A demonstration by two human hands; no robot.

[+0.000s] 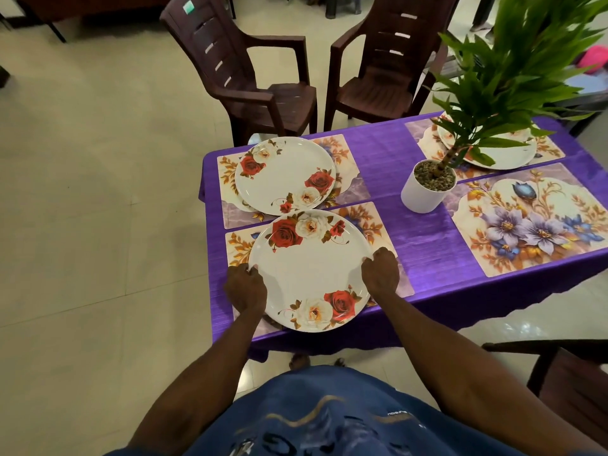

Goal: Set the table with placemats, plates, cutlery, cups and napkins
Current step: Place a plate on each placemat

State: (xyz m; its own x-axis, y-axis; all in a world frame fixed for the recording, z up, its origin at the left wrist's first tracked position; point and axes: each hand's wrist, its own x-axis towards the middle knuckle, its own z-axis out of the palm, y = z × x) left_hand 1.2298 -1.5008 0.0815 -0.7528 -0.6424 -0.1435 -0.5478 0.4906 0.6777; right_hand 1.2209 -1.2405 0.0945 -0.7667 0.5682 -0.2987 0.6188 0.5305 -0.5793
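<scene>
rose plate at lower centre over near placemat, left hand and right hand each with grip closed on its rim. second plate just above. purple table, potted plant right.

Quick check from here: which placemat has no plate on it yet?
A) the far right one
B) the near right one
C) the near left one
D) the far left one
B: the near right placemat lies bare with its flower print fully showing, while the other three each carry a plate.
</scene>
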